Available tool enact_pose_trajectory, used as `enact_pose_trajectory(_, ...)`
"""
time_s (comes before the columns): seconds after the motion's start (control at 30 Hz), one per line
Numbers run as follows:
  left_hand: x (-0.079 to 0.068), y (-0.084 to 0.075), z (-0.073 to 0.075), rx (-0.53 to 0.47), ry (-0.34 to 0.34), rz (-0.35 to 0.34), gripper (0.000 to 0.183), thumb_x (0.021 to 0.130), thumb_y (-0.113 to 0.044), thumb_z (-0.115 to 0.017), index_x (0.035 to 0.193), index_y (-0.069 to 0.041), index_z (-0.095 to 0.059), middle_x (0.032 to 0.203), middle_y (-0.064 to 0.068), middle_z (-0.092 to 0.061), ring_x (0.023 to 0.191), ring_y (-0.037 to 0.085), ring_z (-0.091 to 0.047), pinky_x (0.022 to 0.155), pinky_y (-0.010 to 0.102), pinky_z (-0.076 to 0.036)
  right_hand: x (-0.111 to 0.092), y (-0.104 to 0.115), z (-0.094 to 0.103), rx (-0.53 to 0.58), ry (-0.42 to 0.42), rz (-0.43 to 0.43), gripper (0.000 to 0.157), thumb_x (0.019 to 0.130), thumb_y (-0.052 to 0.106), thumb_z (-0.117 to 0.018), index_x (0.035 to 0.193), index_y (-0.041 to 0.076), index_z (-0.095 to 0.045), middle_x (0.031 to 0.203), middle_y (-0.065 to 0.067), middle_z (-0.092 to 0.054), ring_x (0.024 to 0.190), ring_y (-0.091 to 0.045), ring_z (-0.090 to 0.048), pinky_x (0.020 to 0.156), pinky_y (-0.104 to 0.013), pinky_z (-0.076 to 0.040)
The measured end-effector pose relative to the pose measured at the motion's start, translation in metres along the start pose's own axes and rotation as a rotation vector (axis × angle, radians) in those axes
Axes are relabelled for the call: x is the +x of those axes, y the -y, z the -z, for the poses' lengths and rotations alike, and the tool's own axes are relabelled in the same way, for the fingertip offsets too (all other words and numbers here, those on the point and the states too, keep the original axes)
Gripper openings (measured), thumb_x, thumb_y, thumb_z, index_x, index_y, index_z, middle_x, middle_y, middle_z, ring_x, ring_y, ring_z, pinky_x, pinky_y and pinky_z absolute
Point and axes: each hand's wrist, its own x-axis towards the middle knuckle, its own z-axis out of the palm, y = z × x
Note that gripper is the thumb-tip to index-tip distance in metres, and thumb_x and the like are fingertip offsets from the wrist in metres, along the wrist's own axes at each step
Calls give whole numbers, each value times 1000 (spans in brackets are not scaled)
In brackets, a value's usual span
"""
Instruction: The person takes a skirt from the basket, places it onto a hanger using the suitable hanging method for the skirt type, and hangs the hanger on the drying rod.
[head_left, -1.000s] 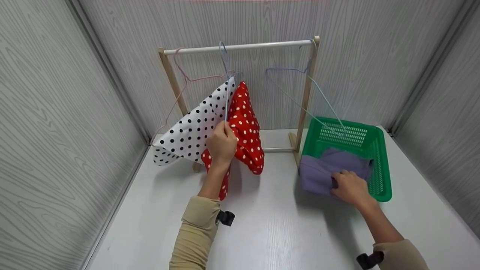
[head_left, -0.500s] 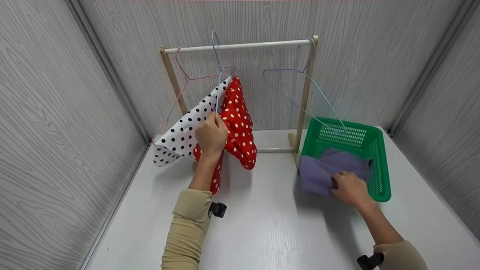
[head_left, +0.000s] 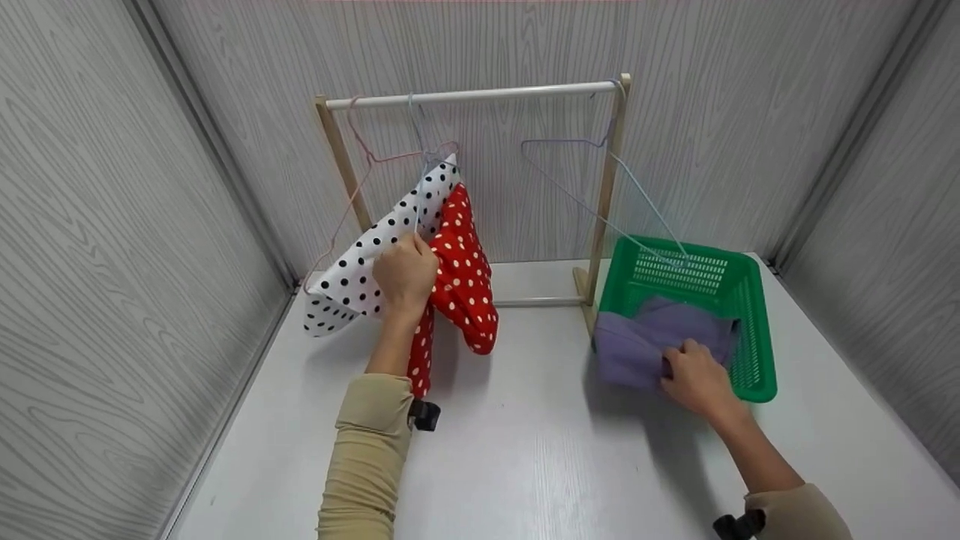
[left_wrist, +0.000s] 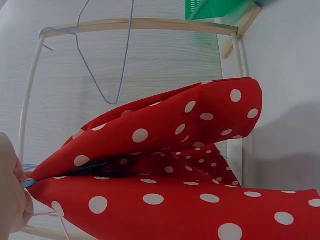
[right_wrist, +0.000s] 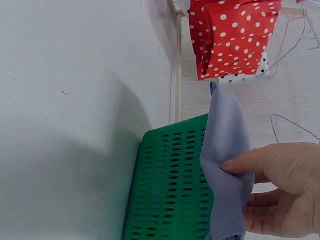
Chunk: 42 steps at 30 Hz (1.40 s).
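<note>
My left hand [head_left: 406,272] grips the light blue hanger [head_left: 418,135] by its near end, where the red cloth [head_left: 465,277] with white dots drapes. That hanger's hook is at the rail, right of the pink hanger [head_left: 360,135], which carries a white cloth [head_left: 360,262] with black dots. In the left wrist view the red cloth [left_wrist: 210,120] hangs in two folds from the fingers. My right hand [head_left: 697,375] pinches the purple cloth [head_left: 630,349] over the near side of the green basket [head_left: 761,322]; the thumb [right_wrist: 240,163] lies on top of the cloth.
A white rail [head_left: 487,94] on wooden posts [head_left: 604,202] forms a small clothes rack on the white table [head_left: 525,450]. At its right end hangs a bare purple-blue hanger [head_left: 566,140], its lower corner overlapping the basket. Grey wood-grain walls stand close behind and at both sides.
My left hand has shifted left with the blue hanger and red cloth. The hook rose above the rail, then came down to it. The right hand has stayed on the purple cloth.
</note>
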Motion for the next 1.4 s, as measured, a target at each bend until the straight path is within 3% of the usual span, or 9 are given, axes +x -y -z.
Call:
enact_pose_trajectory(0.17, 0, 10, 1, 36, -32, -28, 30, 85, -1, -50, 55, -2, -45, 47, 6, -37, 44, 17, -31, 42, 32, -27, -1, 0, -1, -5, 7, 2, 31, 75, 5, -68, 101, -10, -61, 85, -23, -51, 80, -38, -52, 59, -52, -46)
enact_pose_trajectory(0.4, 5, 16, 7, 52, -38, 19, 26, 85, -2, -49, 60, 2, -53, 50, 15, -50, 44, 23, -40, 43, 40, -36, -1, -2, -1, -5, 14, -1, 32, 75, 5, -68, 101, -11, -60, 85, -24, -52, 79, -38, -52, 59, -52, -46)
enact_pose_trajectory(0.67, 9, 18, 11, 145, -39, 24, 26, 85, -5, -49, 62, 5, -57, 51, 17, -54, 45, 31, -51, 44, 44, -42, -1, -2, -1, -2, 22, -7, 33, 76, 6, -68, 102, -11, -60, 89, -26, -52, 84, -41, -53, 61, -54, -46)
enact_pose_trajectory(0.77, 11, 22, 12, 172, -65, -33, 26, 85, -5, -49, 61, 5, -56, 50, 17, -53, 44, 32, -51, 43, 45, -42, -1, -3, -1, 2, 22, -12, 33, 76, 6, -68, 103, -11, -60, 89, -25, -52, 84, -41, -52, 62, -54, -46)
enact_pose_trajectory(0.93, 13, 40, 12, 227, -94, -206, 20, 81, 0, -50, 62, 5, -55, 48, 16, -50, 39, 31, -46, 38, 44, -39, -1, -3, -2, 11, 12, -10, 32, 77, 7, -67, 102, -10, -60, 88, -24, -52, 83, -39, -52, 62, -53, -46)
enact_pose_trajectory(1.03, 12, 54, 15, 264, -87, -242, 15, 80, 1, -52, 67, 6, -57, 50, 17, -51, 41, 31, -46, 37, 44, -38, -1, -4, -4, 14, 2, -1, 31, 77, 8, -66, 102, -10, -61, 87, -23, -52, 81, -38, -52, 60, -52, -46)
enact_pose_trajectory(1.17, 15, 67, 22, 309, -51, -176, 20, 83, -3, -53, 67, 6, -58, 53, 20, -52, 46, 35, -49, 41, 46, -40, -1, -4, -4, 8, -4, 3, 30, 77, 8, -67, 100, -10, -61, 85, -21, -52, 80, -36, -52, 60, -50, -46)
enact_pose_trajectory(1.4, 23, 76, 32, 366, 69, 47, 32, 89, -15, -55, 69, 9, -62, 66, 25, -60, 62, 42, -57, 53, 50, -42, -2, -4, -4, -11, 4, -8, 30, 77, 8, -69, 100, -10, -61, 85, -20, -51, 80, -35, -51, 61, -49, -45)
